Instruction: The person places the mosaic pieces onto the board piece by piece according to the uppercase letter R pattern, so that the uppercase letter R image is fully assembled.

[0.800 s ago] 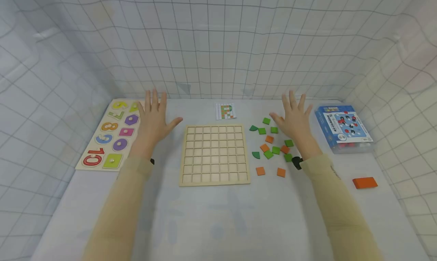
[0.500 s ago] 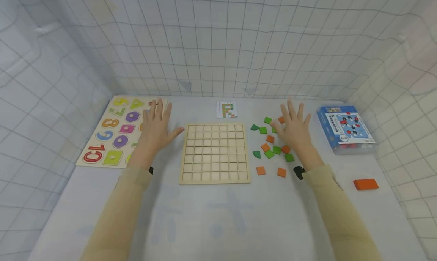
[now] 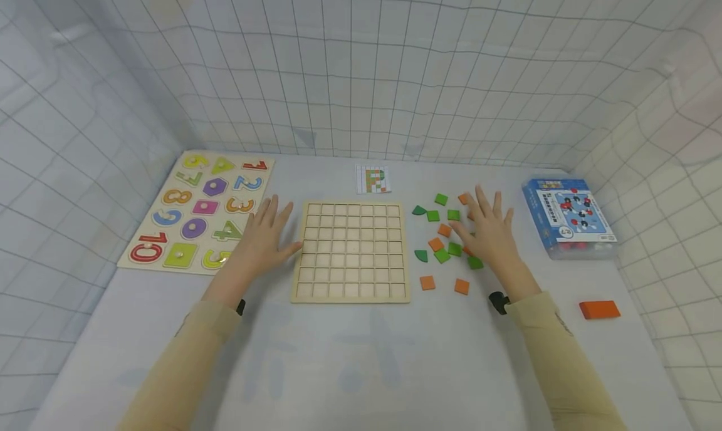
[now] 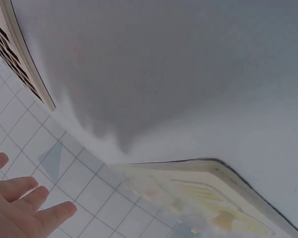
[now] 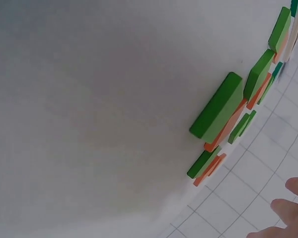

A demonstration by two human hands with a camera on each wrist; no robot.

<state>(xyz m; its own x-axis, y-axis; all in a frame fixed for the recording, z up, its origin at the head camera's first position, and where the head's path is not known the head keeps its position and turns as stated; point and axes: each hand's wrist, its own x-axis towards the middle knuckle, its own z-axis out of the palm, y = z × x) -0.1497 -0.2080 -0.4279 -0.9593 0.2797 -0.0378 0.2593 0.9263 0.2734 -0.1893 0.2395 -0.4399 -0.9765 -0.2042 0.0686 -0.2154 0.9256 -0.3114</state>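
Observation:
In the head view my left hand (image 3: 258,246) is held with fingers spread between the number puzzle (image 3: 194,207) and the wooden grid board (image 3: 350,297). Its thumb tip is at the board's left edge; I cannot tell whether they touch. Bare cells show across the whole grid. Over the right edge of a scatter of tiles hovers my right hand (image 3: 493,240), fingers spread and holding nothing, hiding some tiles. Square green tiles (image 3: 432,216), square orange tiles (image 3: 427,283) and dark green quarter-round tiles (image 3: 421,255) lie right of the board. Several tiles (image 5: 218,109) also appear in the right wrist view.
A small card (image 3: 373,180) with a coloured grid pattern lies behind the board. At the right stand a blue boxed set (image 3: 570,215) with a molecule picture and, nearer, an orange block (image 3: 600,309). Grid-patterned sheeting (image 3: 361,74) rises behind and at both sides.
Both hands have come down and nearer the body, the left baring more of the number puzzle, the right now lower over the tiles. The board and tiles have kept their layout.

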